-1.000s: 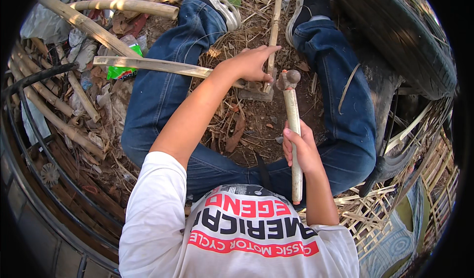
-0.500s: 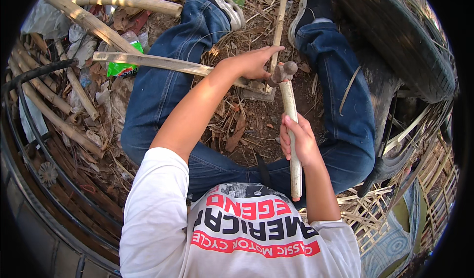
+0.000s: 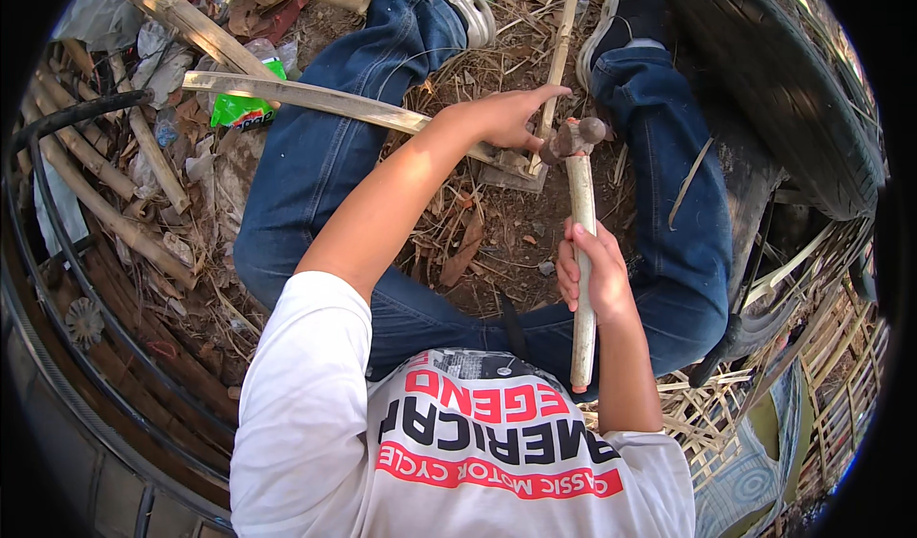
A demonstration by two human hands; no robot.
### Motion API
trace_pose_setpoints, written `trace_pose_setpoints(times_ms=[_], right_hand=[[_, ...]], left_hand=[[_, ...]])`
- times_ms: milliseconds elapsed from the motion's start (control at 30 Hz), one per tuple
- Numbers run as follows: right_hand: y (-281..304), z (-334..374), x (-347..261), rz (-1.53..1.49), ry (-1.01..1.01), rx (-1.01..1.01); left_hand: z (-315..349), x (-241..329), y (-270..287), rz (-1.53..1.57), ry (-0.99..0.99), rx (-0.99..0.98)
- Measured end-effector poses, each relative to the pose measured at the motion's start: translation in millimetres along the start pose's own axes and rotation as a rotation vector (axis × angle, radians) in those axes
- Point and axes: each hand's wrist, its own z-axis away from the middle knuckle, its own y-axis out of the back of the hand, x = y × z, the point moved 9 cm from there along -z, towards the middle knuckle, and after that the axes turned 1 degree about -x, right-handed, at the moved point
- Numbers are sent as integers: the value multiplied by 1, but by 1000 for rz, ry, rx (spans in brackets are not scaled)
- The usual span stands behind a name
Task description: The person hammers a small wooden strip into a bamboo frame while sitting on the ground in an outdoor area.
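Observation:
My right hand (image 3: 594, 269) is closed round the pale handle of a hammer (image 3: 582, 204), held midway along its length. The hammer's rusty rounded head points away from me, just right of my left hand (image 3: 501, 118). That hand reaches across a narrow bamboo strip (image 3: 562, 46), with its thumb and a stretched finger on either side of it; the contact is partly hidden. A longer split bamboo piece (image 3: 306, 97) lies over my left leg and passes under my left wrist. Both pieces meet at a small wooden block (image 3: 516, 177) on the ground between my legs.
A worn tyre (image 3: 783, 80) leans at the right. Several bamboo poles (image 3: 181, 22) and plastic scraps lie at the left, with a green wrapper (image 3: 244, 104). A black metal frame (image 3: 72, 242) curves along the left edge. Woven bamboo lattice (image 3: 850, 366) is at the lower right.
The whole view has shifted a little, so most things sit slightly further right. The hammer has moved slightly right of my left hand. Both grips look the same.

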Motion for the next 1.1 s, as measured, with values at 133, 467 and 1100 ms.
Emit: trace_pose_setpoints(times_ms=[133, 467, 1100], right_hand=[[2, 1, -1, 1, -49, -28], [0, -2, 4, -51, -2, -44], [15, 5, 6, -78, -3, 47]], left_hand=[[2, -7, -3, -4, 111, -53], [-4, -16, -2, -42, -43, 78], [1, -1, 3, -201, 26, 30]])
